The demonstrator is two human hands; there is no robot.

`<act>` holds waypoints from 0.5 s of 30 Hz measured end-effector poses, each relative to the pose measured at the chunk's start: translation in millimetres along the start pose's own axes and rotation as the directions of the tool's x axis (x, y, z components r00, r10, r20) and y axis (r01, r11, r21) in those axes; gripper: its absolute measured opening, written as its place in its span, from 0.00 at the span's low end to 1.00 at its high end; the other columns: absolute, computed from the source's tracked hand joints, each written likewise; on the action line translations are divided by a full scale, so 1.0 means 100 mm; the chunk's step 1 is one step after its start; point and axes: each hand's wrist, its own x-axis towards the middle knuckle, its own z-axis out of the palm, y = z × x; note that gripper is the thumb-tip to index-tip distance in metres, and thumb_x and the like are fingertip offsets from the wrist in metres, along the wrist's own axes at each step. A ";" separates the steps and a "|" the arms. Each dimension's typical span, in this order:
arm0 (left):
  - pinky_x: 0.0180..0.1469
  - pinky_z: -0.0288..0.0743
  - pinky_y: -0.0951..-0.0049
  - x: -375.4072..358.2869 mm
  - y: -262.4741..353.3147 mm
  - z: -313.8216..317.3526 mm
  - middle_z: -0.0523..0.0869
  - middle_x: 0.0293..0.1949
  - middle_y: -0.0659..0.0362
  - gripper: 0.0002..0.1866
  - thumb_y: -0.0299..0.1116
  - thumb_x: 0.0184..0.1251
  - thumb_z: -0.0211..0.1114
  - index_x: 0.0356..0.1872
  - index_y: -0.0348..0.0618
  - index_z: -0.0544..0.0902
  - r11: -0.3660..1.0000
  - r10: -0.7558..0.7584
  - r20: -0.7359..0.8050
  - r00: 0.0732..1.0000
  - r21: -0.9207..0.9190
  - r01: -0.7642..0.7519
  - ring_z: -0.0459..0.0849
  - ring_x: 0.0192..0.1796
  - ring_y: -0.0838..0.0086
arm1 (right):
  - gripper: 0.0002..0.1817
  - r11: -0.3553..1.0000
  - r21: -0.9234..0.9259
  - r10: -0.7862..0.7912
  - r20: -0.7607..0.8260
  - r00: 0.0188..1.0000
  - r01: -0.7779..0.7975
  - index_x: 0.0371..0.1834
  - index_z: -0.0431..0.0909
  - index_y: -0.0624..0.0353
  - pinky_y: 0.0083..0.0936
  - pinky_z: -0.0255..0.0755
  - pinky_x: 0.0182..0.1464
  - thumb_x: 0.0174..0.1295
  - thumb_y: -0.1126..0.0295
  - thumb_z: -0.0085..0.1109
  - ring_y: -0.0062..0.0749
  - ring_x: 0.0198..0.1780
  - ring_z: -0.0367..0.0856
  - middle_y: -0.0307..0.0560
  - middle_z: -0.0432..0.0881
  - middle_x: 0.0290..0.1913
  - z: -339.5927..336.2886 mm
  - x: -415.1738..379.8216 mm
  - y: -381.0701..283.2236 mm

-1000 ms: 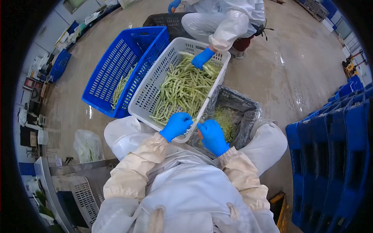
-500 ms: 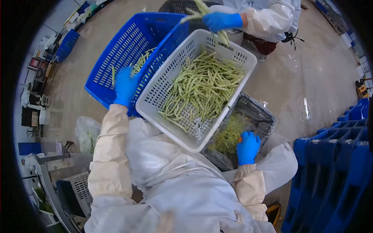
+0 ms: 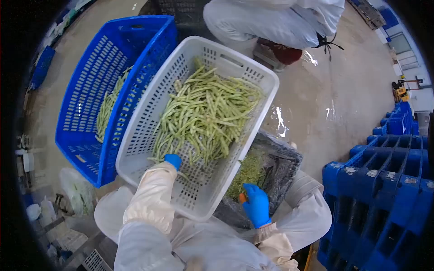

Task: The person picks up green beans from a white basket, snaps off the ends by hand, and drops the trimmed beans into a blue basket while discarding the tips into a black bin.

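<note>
A white plastic basket [image 3: 129, 149] holds a heap of long green beans [image 3: 208, 110]. My left hand [image 3: 172, 160], in a blue glove, reaches into it at the near left edge of the heap; its fingers are mostly hidden from view. To the right, my right hand [image 3: 256, 207], also gloved in blue, is over a black plastic-lined crate [image 3: 285, 156] with green trimmings [image 3: 247, 171] in it. The fingers of that hand look curled together. Something small and orange shows by its thumb, too little of it to name.
A blue basket [image 3: 74, 122] with more beans stands against the white one on the left. Another person's legs [image 3: 271, 22] are at the far side. Blue plastic pallets [image 3: 370, 194] are stacked at the right. A clear plastic bag [image 3: 77, 189] lies at lower left.
My left hand has moved from the blue basket into the white basket. My right hand stays over the black crate. The view has shifted, and the other person's gloved hand with beans is out of sight.
</note>
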 end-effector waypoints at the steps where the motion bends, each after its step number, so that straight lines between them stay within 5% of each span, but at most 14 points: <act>1: 0.39 0.77 0.58 -0.01 0.02 -0.08 0.85 0.35 0.56 0.09 0.34 0.53 0.60 0.34 0.52 0.85 1.000 -0.005 0.076 0.997 0.001 0.005 0.84 0.40 0.59 | 0.18 1.000 0.026 0.000 0.015 1.000 0.000 0.45 0.75 0.62 0.41 0.71 0.40 0.50 0.69 0.61 0.53 0.38 0.77 0.57 0.78 0.40 -0.01 0.00 -0.02; 3: 0.42 0.77 0.56 -0.05 0.03 -0.21 0.85 0.38 0.54 0.12 0.35 0.54 0.60 0.39 0.50 0.85 1.000 -0.009 0.159 0.987 0.011 0.007 0.83 0.42 0.57 | 0.17 0.999 0.030 0.023 0.042 0.999 -0.024 0.45 0.76 0.62 0.41 0.71 0.39 0.51 0.69 0.61 0.52 0.38 0.77 0.56 0.78 0.40 -0.04 0.01 -0.05; 6: 0.42 0.77 0.56 -0.10 -0.01 -0.45 0.84 0.39 0.51 0.12 0.36 0.52 0.63 0.36 0.45 0.84 0.933 -0.150 0.009 0.989 -0.328 0.145 0.83 0.42 0.54 | 0.17 0.999 0.025 -0.021 0.037 0.999 0.020 0.45 0.75 0.62 0.41 0.70 0.37 0.51 0.69 0.61 0.51 0.37 0.77 0.55 0.78 0.38 -0.06 0.01 -0.11; 8: 0.39 0.79 0.60 -0.09 -0.12 -0.66 0.84 0.36 0.50 0.11 0.37 0.55 0.63 0.35 0.42 0.82 0.866 -0.221 -0.188 0.957 -0.490 0.104 0.84 0.39 0.57 | 0.17 0.997 0.061 -0.053 0.026 0.998 0.052 0.45 0.75 0.62 0.40 0.69 0.36 0.53 0.69 0.60 0.51 0.35 0.76 0.54 0.77 0.36 -0.05 -0.03 -0.10; 9: 0.38 0.79 0.62 -0.11 -0.19 -0.90 0.84 0.35 0.51 0.10 0.36 0.57 0.62 0.36 0.41 0.80 0.505 -0.186 -0.015 0.983 -0.859 0.082 0.85 0.38 0.60 | 0.17 0.996 0.070 -0.056 0.016 0.998 0.055 0.45 0.75 0.62 0.40 0.69 0.36 0.53 0.69 0.60 0.51 0.35 0.76 0.54 0.77 0.36 -0.07 -0.04 -0.13; 10: 0.37 0.80 0.64 -0.23 -0.22 -1.20 0.84 0.34 0.51 0.10 0.35 0.60 0.61 0.37 0.40 0.79 0.007 -0.064 0.112 0.992 -0.994 0.112 0.85 0.38 0.62 | 0.16 0.990 0.138 -0.024 -0.010 1.000 0.025 0.46 0.75 0.62 0.37 0.70 0.38 0.54 0.70 0.59 0.49 0.36 0.77 0.54 0.77 0.36 -0.11 -0.05 -0.16; 12: 0.38 0.81 0.68 -0.80 0.06 -2.04 0.83 0.33 0.53 0.09 0.33 0.63 0.59 0.39 0.40 0.76 -0.468 -0.002 0.022 1.000 -0.884 0.019 0.84 0.38 0.65 | 0.16 0.977 0.214 0.009 -0.049 0.999 0.002 0.47 0.75 0.62 0.34 0.70 0.40 0.55 0.70 0.59 0.47 0.37 0.77 0.54 0.77 0.36 -0.17 -0.06 -0.23; 15: 0.42 0.81 0.65 -1.35 0.42 -2.56 0.83 0.35 0.54 0.12 0.35 0.64 0.59 0.43 0.39 0.75 -0.571 0.121 -0.181 0.976 -0.817 -0.081 0.84 0.40 0.64 | 0.16 0.880 0.472 0.038 -0.179 0.983 0.051 0.49 0.74 0.63 0.28 0.71 0.44 0.58 0.71 0.57 0.38 0.41 0.79 0.51 0.79 0.39 -0.24 -0.09 -0.35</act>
